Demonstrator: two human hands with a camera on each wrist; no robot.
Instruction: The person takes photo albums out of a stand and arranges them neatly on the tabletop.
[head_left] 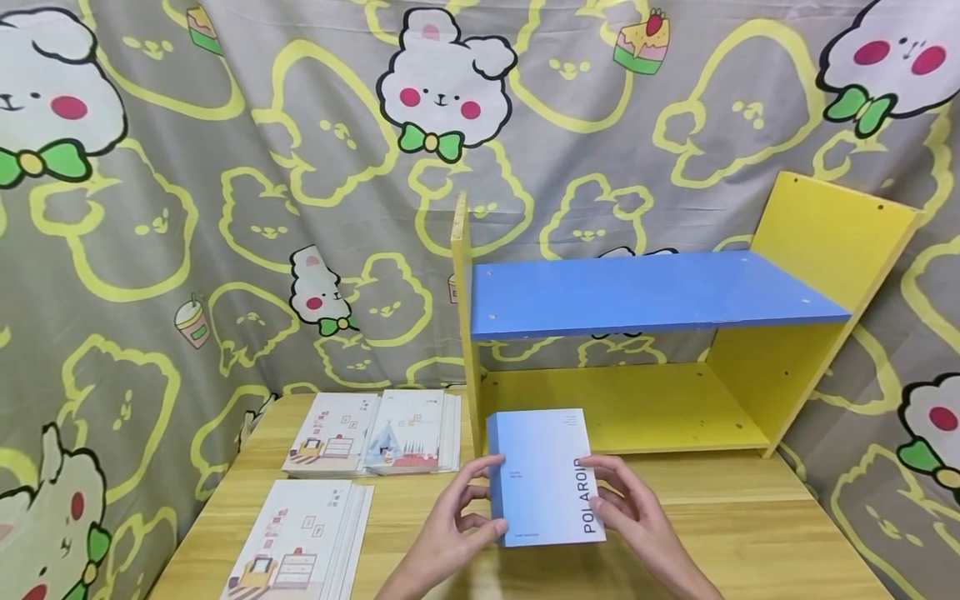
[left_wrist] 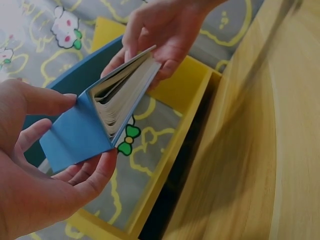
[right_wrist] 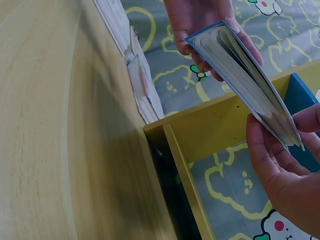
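A blue-to-white photo album (head_left: 542, 479) marked POLAROID is held upright, tilted a little, above the table in front of the shelf. My left hand (head_left: 459, 521) pinches it along the blue spine (left_wrist: 75, 132), thumb on one side and fingers on the other. On the opposite edge, my right hand (head_left: 633, 517) grips the covers between thumb and fingers. In the right wrist view, the white pages (right_wrist: 245, 75) show at the album's bottom or top edge, slightly fanned between the covers.
Behind the album stands a yellow shelf unit (head_left: 806, 367) with a blue middle board (head_left: 652, 287). Left of it on the wooden table (head_left: 405, 508) lie three stacks of white illustrated books: a near stack (head_left: 300, 533), and two farther, side by side (head_left: 333, 429). A patterned curtain (head_left: 337, 208) hangs behind.
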